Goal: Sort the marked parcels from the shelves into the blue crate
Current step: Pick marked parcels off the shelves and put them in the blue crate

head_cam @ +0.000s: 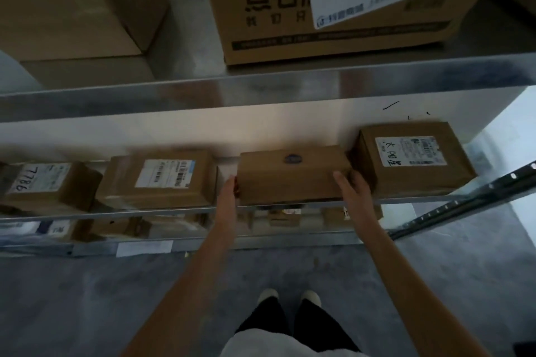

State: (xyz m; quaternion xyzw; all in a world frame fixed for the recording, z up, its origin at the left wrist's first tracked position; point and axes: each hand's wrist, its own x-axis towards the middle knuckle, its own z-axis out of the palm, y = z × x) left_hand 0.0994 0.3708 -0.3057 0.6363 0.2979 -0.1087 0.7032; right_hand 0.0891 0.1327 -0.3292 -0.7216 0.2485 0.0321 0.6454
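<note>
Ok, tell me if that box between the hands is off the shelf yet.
Not yet. The box sits flat on the shelf, both hands at its sides.

A metal shelving unit fills the view, its upper shelf a pale, brushed-steel board with a reflective front edge, and a middle shelf below it with a lower shelf showing underneath. Behind the shelves stands a plain white wall, brighter near the centre. A dark perforated upright slants at the right. The floor is dull grey and lies in shadow; cooler daylight washes in from the right side.
</note>
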